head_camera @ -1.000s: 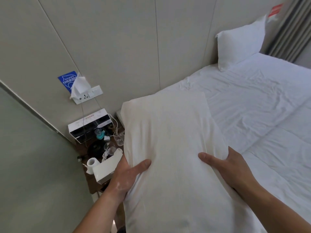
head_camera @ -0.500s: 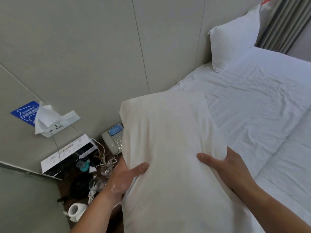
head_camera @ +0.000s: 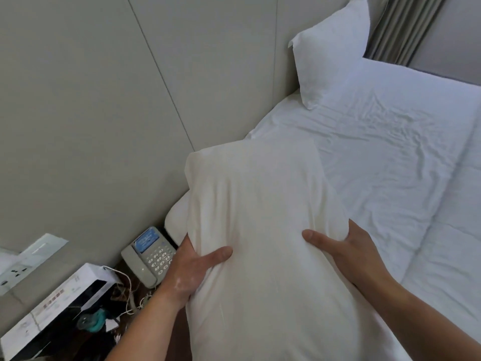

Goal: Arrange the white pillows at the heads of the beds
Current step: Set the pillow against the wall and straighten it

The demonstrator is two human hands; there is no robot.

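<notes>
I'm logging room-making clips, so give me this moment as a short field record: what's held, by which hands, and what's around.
held item: white pillow, long side pointing toward the wall
left hand: grips its left edge
right hand: grips its right edge
placed pillow: upright against the wall at the far head of the bed
beside bed: phone, white box

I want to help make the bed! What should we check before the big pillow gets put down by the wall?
1. Both hands holding the pillow: ok, left hand and right hand grip its sides.
2. Free spot at the head of the bed: ok, bare sheet by the wall.
3. Other pillow already propped against the wall: ok.
4. Pillow clear of the phone: not ok, it hangs right beside it.
5. Pillow's far side clean: cannot tell.
</notes>
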